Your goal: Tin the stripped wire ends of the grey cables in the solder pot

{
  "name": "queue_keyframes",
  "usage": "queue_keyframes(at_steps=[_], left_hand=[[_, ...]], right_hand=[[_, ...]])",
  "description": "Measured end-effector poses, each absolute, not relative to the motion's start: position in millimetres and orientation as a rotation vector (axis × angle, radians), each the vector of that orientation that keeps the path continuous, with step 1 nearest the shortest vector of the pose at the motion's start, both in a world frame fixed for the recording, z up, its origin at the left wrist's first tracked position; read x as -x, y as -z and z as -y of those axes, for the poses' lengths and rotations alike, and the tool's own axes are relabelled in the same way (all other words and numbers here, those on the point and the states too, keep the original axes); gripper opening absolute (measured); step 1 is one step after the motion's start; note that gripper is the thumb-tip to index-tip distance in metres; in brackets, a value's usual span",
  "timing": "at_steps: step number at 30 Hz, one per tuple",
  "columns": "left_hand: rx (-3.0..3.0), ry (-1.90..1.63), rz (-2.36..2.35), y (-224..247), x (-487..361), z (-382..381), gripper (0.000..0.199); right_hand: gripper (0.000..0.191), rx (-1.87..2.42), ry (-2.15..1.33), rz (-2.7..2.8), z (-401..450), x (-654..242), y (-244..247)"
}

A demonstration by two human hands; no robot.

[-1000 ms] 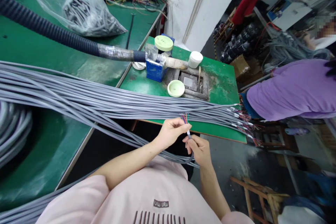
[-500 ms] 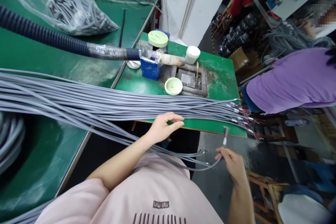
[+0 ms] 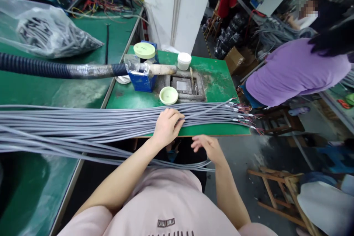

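Note:
A long bundle of grey cables point(image 3: 110, 120) lies across the green tables, with stripped coloured wire ends and white bands at its right end. My left hand point(image 3: 168, 125) rests on the bundle, thumb and fingers closed around a grey cable. Just right of it, below the table's front edge, my right hand point(image 3: 206, 147) is held in the air with its fingers apart and nothing in them. Several looser grey cables point(image 3: 177, 164) hang between the table and my body, passing under my left forearm.
A ribbed black hose point(image 3: 49, 69) ends by a blue box point(image 3: 141, 82). Near it are a pale green dish point(image 3: 168, 96), a white tub point(image 3: 184, 61) and a square metal pot point(image 3: 183, 85). A person in purple point(image 3: 295, 70) is at the right; a wooden stool point(image 3: 276, 191) stands lower right.
My right hand has let go of the cable it held and moved left. My left hand has closed on a cable in the bundle. The view has shifted to the right.

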State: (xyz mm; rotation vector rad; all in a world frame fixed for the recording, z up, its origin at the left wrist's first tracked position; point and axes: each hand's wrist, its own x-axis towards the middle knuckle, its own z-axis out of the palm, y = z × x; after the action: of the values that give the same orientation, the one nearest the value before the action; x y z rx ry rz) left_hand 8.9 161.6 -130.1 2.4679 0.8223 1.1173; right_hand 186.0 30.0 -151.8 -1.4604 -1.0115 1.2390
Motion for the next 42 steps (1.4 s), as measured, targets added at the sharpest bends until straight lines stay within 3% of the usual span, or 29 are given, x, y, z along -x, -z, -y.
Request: queue_keyframes(at_steps=[5, 9, 14, 21, 28, 42], left_hand=[[-2.429, -0.990, -0.548, 119.6, 11.8, -137.4, 0.010], [-2.337, -0.702, -0.530, 123.8, 14.6, -131.5, 0.013], [-1.662, -0.786, -0.583, 117.8, 6.7, -133.5, 0.031], [-1.084, -0.741, -0.623, 115.6, 2.5, -132.1, 0.031], [-1.017, -0.705, -0.650, 124.4, -7.7, -116.0, 0.035], [-0.726, -0.812, -0.638, 129.4, -3.1, -127.8, 0.028]], right_hand=[[0.043, 1.148, -0.754, 0.520, -80.7, -216.0, 122.2], [0.029, 1.073, -0.539, 0.668, -78.1, -222.8, 94.5], [0.025, 1.376, -0.895, 1.282, -38.9, -191.8, 100.4], [0.029, 1.541, -1.261, 1.569, -9.1, -164.3, 126.5], [0.018, 1.581, -1.093, 1.507, -18.4, -154.8, 126.4], [0.022, 1.467, -1.129, 1.410, -25.6, -147.4, 132.1]])
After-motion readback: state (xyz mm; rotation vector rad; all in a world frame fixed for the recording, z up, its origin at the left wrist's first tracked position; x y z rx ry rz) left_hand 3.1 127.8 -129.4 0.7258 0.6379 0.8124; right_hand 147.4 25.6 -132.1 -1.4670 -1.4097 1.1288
